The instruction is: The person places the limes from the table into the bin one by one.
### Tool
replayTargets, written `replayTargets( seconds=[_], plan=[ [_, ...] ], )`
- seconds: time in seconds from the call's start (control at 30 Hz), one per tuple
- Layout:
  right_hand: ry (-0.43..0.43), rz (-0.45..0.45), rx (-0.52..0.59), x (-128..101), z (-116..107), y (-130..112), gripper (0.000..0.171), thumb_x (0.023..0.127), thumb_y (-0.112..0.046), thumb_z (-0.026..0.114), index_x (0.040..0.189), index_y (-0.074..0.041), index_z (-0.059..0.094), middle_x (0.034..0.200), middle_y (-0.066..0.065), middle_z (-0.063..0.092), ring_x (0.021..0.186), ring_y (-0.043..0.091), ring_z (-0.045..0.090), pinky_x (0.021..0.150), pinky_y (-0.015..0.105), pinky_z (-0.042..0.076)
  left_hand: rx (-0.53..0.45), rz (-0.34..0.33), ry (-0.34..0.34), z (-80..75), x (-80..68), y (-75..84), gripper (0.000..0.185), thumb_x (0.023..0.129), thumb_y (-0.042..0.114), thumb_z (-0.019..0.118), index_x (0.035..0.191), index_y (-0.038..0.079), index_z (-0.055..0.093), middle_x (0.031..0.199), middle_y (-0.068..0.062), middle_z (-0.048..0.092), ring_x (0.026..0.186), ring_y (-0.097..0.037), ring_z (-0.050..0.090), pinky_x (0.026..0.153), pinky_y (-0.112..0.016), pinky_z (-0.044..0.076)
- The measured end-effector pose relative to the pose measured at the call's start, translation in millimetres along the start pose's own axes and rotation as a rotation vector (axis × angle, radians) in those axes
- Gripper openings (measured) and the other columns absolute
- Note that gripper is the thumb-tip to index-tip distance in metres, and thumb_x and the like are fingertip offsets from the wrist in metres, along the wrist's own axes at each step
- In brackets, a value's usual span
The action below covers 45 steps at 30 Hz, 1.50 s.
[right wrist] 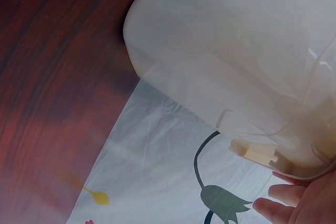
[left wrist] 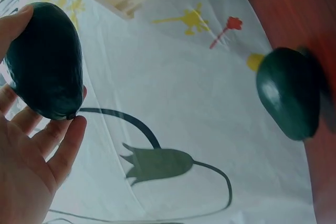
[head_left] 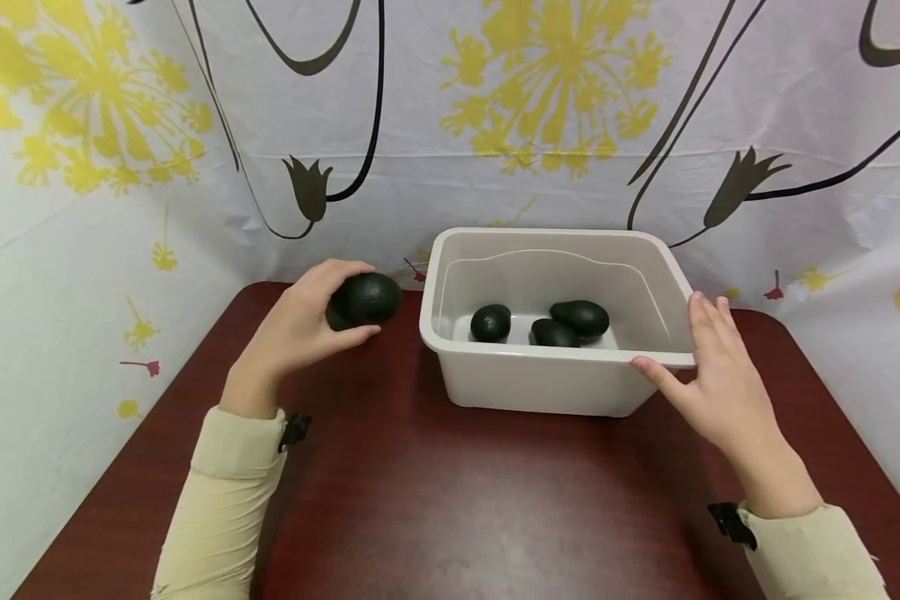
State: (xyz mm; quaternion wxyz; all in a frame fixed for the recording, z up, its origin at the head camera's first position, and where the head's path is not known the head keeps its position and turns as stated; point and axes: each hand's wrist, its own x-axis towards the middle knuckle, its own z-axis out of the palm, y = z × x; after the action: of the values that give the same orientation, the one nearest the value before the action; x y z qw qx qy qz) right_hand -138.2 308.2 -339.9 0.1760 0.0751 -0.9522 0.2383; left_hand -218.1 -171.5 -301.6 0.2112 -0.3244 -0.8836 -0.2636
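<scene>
A dark green avocado (left wrist: 50,61) is in my left hand (head_left: 288,337), the thumb on one side and the fingers on the other. In the left wrist view a second avocado (left wrist: 289,94) rests on the table; in the head view the hand and held fruit mostly hide it. To the right stands a pale grey plastic bin (head_left: 532,379). Inside lie three avocados: one (head_left: 491,323) on the left, two (head_left: 581,318) close together farther right. My right hand (head_left: 723,392) rests at the bin's right front corner, thumb by the front rim and fairly straight fingers along the right rim.
The dark red-brown wooden table (head_left: 420,508) carries the bin near its back edge. A white cloth (head_left: 405,108) with yellow and dark flower prints hangs behind the table and along its sides.
</scene>
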Motion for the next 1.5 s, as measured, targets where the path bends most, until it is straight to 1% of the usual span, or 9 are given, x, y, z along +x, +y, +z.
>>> replayTargets(
  seconds=[0.23, 0.5, 0.7, 0.87, 1.07, 1.33, 1.5],
  plan=[
    [0.0, 0.005, 0.003, -1, 1, -1, 0.101, 0.089, -0.047, 0.069, 0.158, 0.0, 0.012, 0.164, 0.024, 0.016, 0.155, 0.035, 0.001, 0.125, 0.054, 0.006, -0.021, 0.057, -0.007, 6.2, 13.4, 6.5, 0.063, 0.074, 0.029, 0.087, 0.13, 0.017, 0.059, 0.122, 0.002, 0.062, 0.112, -0.015, 0.057, 0.097, -0.035, 0.047],
    [-0.005, 0.01, -0.001, 0, 0, 0, 0.101, 0.09, -0.048, 0.069, 0.158, 0.0, 0.012, 0.164, 0.025, 0.015, 0.155, 0.036, 0.001, 0.124, 0.056, 0.006, -0.064, 0.12, 0.013, 11.8, 29.4, 19.4, 0.064, 0.075, 0.031, 0.086, 0.132, 0.017, 0.059, 0.123, 0.002, 0.062, 0.112, -0.014, 0.056, 0.097, -0.033, 0.047],
    [-0.004, 0.01, 0.005, 1, 1, -1, 0.101, 0.09, -0.047, 0.069, 0.158, 0.001, 0.012, 0.163, 0.026, 0.016, 0.155, 0.037, 0.001, 0.125, 0.055, 0.005, -0.128, 0.178, -0.005, 20.8, 44.7, 29.9, 0.065, 0.076, 0.029, 0.086, 0.132, 0.013, 0.059, 0.126, -0.001, 0.063, 0.117, -0.015, 0.057, 0.101, -0.034, 0.047],
    [0.007, 0.011, 0.009, 1, 2, 0, 0.101, 0.089, -0.047, 0.07, 0.157, 0.001, 0.013, 0.163, 0.026, 0.017, 0.155, 0.037, 0.002, 0.125, 0.054, 0.005, -0.148, 0.215, -0.022, 31.0, 57.2, 36.7, 0.066, 0.076, 0.031, 0.086, 0.133, 0.013, 0.059, 0.126, -0.003, 0.063, 0.118, -0.017, 0.057, 0.101, -0.036, 0.047],
    [0.004, 0.007, 0.01, 3, 2, 0, 0.101, 0.09, -0.048, 0.069, 0.157, 0.002, 0.013, 0.163, 0.027, 0.016, 0.155, 0.038, 0.002, 0.125, 0.054, 0.004, -0.171, 0.237, -0.045, 46.2, 60.8, 41.9, 0.065, 0.077, 0.032, 0.085, 0.133, 0.013, 0.058, 0.125, -0.002, 0.063, 0.112, -0.016, 0.057, 0.095, -0.035, 0.049],
    [0.006, 0.019, 0.009, -1, 1, 0, 0.101, 0.09, -0.047, 0.069, 0.158, 0.001, 0.013, 0.163, 0.026, 0.016, 0.155, 0.037, 0.001, 0.124, 0.056, 0.005, -0.182, 0.254, -0.112, 65.3, 64.2, 49.0, 0.067, 0.079, 0.038, 0.082, 0.135, 0.01, 0.057, 0.133, -0.004, 0.06, 0.123, -0.019, 0.056, 0.105, -0.037, 0.045],
    [0.011, 0.016, 0.009, 0, 1, -2, 0.101, 0.089, -0.046, 0.071, 0.158, -0.002, 0.013, 0.164, 0.023, 0.017, 0.156, 0.035, 0.002, 0.124, 0.055, 0.007, -0.184, 0.232, -0.143, 74.3, 67.9, 53.2, 0.066, 0.08, 0.039, 0.081, 0.136, 0.013, 0.056, 0.135, -0.002, 0.059, 0.127, -0.016, 0.054, 0.107, -0.034, 0.044]
  ],
)
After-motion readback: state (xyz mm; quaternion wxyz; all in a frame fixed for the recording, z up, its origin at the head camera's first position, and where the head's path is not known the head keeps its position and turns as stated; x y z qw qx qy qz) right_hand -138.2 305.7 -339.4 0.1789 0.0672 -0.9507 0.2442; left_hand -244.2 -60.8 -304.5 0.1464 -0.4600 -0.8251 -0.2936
